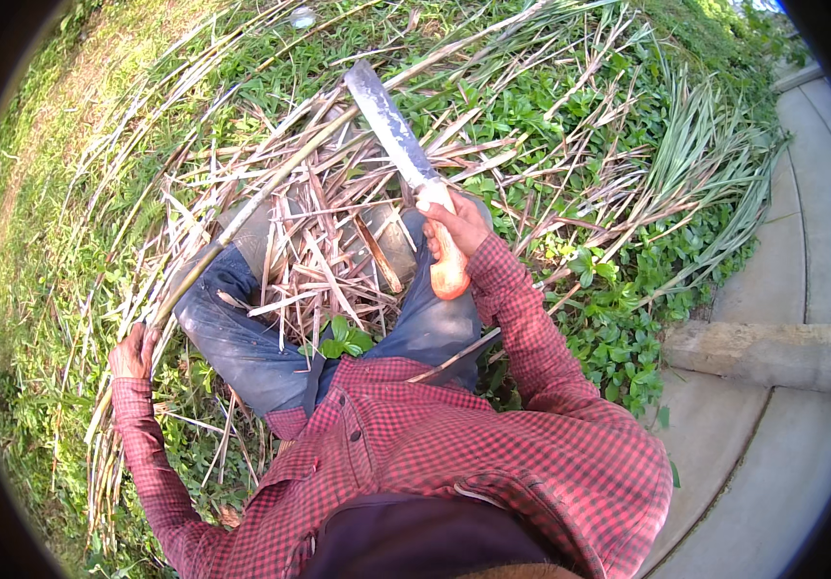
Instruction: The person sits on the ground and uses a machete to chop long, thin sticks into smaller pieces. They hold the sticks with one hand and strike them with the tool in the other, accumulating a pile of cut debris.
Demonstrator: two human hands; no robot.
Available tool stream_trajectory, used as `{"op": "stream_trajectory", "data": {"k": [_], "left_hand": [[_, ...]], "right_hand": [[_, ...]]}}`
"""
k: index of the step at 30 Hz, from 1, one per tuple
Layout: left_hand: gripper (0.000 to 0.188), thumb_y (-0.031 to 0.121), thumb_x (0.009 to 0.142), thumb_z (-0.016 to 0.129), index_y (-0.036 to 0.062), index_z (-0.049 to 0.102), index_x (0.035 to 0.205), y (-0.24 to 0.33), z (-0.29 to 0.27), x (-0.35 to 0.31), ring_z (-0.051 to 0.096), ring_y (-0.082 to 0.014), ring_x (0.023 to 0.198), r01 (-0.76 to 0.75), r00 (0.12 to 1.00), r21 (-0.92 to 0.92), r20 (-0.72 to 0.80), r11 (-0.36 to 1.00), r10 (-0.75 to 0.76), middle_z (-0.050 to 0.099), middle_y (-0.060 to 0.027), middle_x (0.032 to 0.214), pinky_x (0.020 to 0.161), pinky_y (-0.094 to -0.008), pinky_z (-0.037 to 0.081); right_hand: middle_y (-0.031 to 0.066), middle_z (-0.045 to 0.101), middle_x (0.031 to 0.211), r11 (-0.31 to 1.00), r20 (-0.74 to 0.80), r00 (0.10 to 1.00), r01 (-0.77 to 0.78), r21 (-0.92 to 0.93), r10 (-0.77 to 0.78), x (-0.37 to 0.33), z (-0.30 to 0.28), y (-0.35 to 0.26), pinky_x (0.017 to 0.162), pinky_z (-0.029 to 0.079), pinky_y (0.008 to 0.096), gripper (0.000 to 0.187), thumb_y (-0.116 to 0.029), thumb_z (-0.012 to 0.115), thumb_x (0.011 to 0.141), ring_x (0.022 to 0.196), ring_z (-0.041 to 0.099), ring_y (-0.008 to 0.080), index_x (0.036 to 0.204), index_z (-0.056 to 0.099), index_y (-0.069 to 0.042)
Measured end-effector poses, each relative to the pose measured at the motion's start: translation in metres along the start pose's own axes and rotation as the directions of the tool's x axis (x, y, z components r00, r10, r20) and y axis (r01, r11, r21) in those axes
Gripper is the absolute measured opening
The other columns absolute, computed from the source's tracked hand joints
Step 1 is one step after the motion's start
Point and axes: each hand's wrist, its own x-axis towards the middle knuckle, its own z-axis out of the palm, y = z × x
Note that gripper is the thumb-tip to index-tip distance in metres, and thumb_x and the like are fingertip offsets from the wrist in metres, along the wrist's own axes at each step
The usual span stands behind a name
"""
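My right hand (459, 224) is wrapped round the orange-brown wooden handle of a machete (398, 137). Its broad, dark-stained blade slants up and to the left, away from me. Near its tip the blade crosses over a long, pale green-brown stalk (271, 188); whether they touch I cannot tell. At the stalk's near end, low on the left, my left hand (133, 352) is closed round it. The stalk passes over my bent left leg and runs toward the far right. Dry strips of husk (319, 261) lie heaped between and over my legs.
Several long stalks (102, 463) lie in the grass along my left side. Cut green leaves (695, 145) spread over low plants at the right. Beyond them runs a grey concrete slab (753, 434) with a raised beam (763, 355) across it.
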Motion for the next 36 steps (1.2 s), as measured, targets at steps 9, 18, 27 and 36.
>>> {"op": "stream_trajectory", "data": {"k": [9, 18, 27, 36], "left_hand": [[0.043, 0.035, 0.084, 0.054, 0.012, 0.05, 0.12, -0.062, 0.01, -0.092, 0.044, -0.0346, 0.111, 0.138, 0.99, 0.087, -0.046, 0.987, -0.134, 0.052, -0.0155, 0.113, 0.095, -0.0447, 0.033], [0.037, 0.034, 0.083, 0.057, 0.008, 0.052, 0.109, 0.067, 0.01, -0.008, 0.053, -0.0307, 0.093, -0.097, 0.973, -0.098, -0.218, 0.99, 0.074, 0.055, -0.0146, 0.098, 0.079, -0.0398, 0.042], [0.044, 0.042, 0.084, 0.053, 0.0037, 0.053, 0.105, 0.056, 0.019, 0.011, 0.058, -0.0297, 0.066, 0.16, 0.961, -0.609, 0.277, 0.777, 0.02, 0.061, -0.0182, 0.077, 0.063, -0.0384, 0.045], [0.029, 0.033, 0.083, 0.058, 0.0051, 0.051, 0.081, 0.084, -0.023, -0.007, 0.054, -0.0358, 0.058, 0.034, 0.996, -0.051, -0.076, 0.998, -0.038, 0.054, -0.0153, 0.06, 0.051, -0.042, 0.041]], "right_hand": [[0.0055, 0.051, 0.06, 1.0, -0.274, 0.962, 0.004, -0.001, -0.004, 0.006, -0.057, 0.002, 0.039, 0.042, 0.0271, 0.032, -0.027, 0.064, 0.08, 0.044, 0.05, 0.0148, 0.097, 0.047, -0.007], [0.0057, 0.052, 0.061, 0.987, -0.303, 0.94, 0.137, -0.079, -0.155, 0.062, -0.07, -0.044, 0.037, 0.044, 0.0293, 0.032, -0.028, 0.066, 0.079, 0.043, 0.052, 0.0161, 0.093, 0.051, -0.004], [0.0076, 0.052, 0.06, 0.983, -0.282, 0.956, 0.03, -0.182, -0.081, 0.12, -0.075, -0.07, 0.042, 0.046, 0.0315, 0.036, -0.03, 0.065, 0.079, 0.047, 0.052, 0.0175, 0.091, 0.051, 0.0], [0.01, 0.053, 0.063, 0.995, -0.312, 0.95, -0.04, -0.091, 0.01, 0.149, -0.09, -0.077, 0.042, 0.046, 0.0336, 0.033, -0.026, 0.067, 0.077, 0.046, 0.053, 0.0209, 0.086, 0.051, 0.001]]}}
